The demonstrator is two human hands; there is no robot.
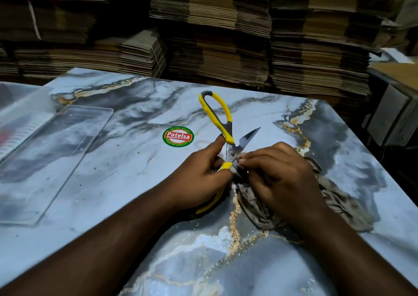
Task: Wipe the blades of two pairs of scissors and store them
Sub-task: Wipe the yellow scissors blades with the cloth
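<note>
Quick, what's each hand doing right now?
Left hand: grips the yellow scissors by the lower handle.
Right hand: pinches the grey cloth against a blade.

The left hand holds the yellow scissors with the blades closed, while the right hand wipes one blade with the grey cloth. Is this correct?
Not quite: the head view shows the yellow scissors with blades spread open. The left hand does hold them, and the right hand wipes one blade with the grey cloth.

Your scissors (228, 135): yellow-grey handles, blades spread wide; one handle above your grip, lower blade wrapped in grey cloth (267, 205).
</note>
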